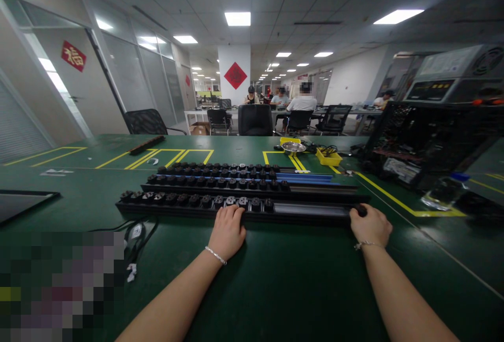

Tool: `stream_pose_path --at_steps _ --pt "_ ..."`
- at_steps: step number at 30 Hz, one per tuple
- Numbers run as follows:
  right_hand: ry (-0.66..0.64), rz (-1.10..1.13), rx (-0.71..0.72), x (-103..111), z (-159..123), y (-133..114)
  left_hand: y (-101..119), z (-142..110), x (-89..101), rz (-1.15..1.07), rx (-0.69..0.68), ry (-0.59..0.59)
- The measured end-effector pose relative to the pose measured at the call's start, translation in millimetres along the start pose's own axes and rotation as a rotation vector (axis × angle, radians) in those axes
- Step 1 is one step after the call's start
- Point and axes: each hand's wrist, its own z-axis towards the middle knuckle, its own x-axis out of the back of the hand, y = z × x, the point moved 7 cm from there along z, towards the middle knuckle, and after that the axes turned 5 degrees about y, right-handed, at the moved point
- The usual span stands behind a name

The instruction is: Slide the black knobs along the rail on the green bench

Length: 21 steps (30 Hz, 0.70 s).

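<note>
A long black rail (311,215) lies crosswise in front of me, with a row of black socket modules (183,200) along its left and middle part. Its right stretch shows a bare grey channel. My left hand (228,232) grips the front edge of this rail near the middle, fingertips by the sockets. At the rail's right end, my right hand (370,225) is closed around a small black socket module (359,209), partly hidden by the fingers. Behind lie more socket-filled rails, one black rail (323,189) and one with a blue strip (305,177).
On the green table (291,289), a dark bar (147,145) lies far left. A metal bowl (293,147) and a yellow tray (329,157) stand behind. To the right are an open computer case (417,137) and a clear plastic container (443,193). Cables (137,234) lie left.
</note>
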Motion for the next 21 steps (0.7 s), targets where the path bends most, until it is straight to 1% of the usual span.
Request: stream_pose_path --at_steps 5,8,12,21 --pt "-0.019 -0.021 -0.01 -2 4 4 0 0 0.1 -0.002 0.003 0.001" --pt "-0.01 -0.012 -0.012 0 4 4 0 0 -0.4 -0.001 0.007 -0.01" --pt "0.015 0.021 -0.043 6 1 2 0 0 -0.3 -0.004 0.015 -0.011" --pt "-0.032 0.059 -0.146 12 -1 4 0 0 0.1 -0.015 0.012 -0.006"
